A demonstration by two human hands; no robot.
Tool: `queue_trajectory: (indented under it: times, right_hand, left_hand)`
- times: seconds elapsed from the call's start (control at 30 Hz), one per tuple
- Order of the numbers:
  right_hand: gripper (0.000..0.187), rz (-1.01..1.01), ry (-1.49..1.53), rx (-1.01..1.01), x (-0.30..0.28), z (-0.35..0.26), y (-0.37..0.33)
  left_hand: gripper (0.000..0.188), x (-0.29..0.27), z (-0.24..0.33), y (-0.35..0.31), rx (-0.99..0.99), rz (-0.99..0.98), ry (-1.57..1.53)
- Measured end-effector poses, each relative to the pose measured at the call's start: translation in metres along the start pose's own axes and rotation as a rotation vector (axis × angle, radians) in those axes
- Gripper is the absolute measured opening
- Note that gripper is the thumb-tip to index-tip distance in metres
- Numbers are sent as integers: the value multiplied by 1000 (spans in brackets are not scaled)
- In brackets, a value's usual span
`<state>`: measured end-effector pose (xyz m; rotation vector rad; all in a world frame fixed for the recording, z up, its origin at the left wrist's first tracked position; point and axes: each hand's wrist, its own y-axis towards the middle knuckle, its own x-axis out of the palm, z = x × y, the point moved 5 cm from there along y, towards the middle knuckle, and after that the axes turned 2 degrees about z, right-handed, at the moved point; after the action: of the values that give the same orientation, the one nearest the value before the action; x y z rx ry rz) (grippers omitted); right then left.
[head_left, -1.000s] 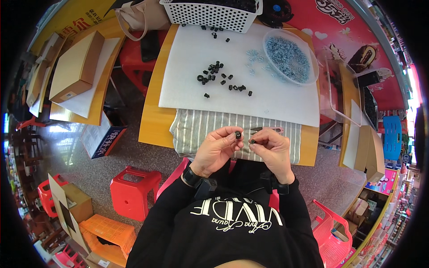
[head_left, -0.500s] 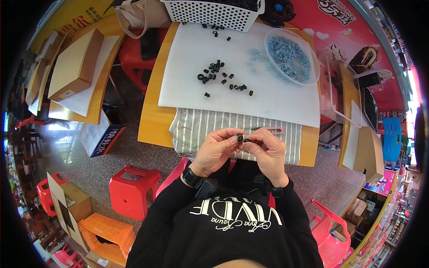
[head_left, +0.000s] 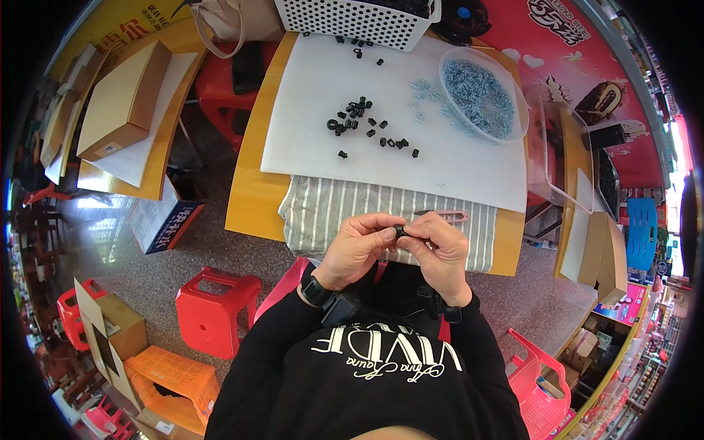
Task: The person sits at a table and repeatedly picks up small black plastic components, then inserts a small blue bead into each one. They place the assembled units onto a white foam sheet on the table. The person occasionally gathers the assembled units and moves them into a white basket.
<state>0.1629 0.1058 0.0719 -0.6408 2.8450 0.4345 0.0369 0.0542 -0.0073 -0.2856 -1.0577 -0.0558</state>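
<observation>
"Above the striped cloth (head_left: 367, 201), why so close together?"

"Left hand (head_left: 358, 246) and right hand (head_left: 442, 251) both pinch the small black part (head_left: 400, 231), probably to steady it; the loose black pieces (head_left: 356, 113) lie farther, likely within reach."

The left hand (head_left: 359, 246) and right hand (head_left: 442, 253) meet at the fingertips, pinching a small black part (head_left: 400, 232) between them. Just beyond the right hand, pink-handled snips (head_left: 452, 215) lie on a gray-and-white striped cloth (head_left: 312, 216). Farther back, a white sheet (head_left: 301, 150) covers much of the wooden table (head_left: 248, 198) and bears scattered black pieces (head_left: 357, 110); to their right, a round clear tray (head_left: 520, 130) contains many pale-blue bits (head_left: 477, 95). A perforated white basket (head_left: 352, 23) stands at the far edge.
</observation>
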Motion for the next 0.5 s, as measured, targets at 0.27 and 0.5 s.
queue_trajectory:
  times: [0.27,0.5]
  right_hand:
    - [18,-42,-102,-60,0,-6,1]
    - [19,-204,-7,10,1,-3,4]
  left_hand:
    - [20,2,3,-1,26,-32,32]
    - [17,3,3,-1,53,-109,17]
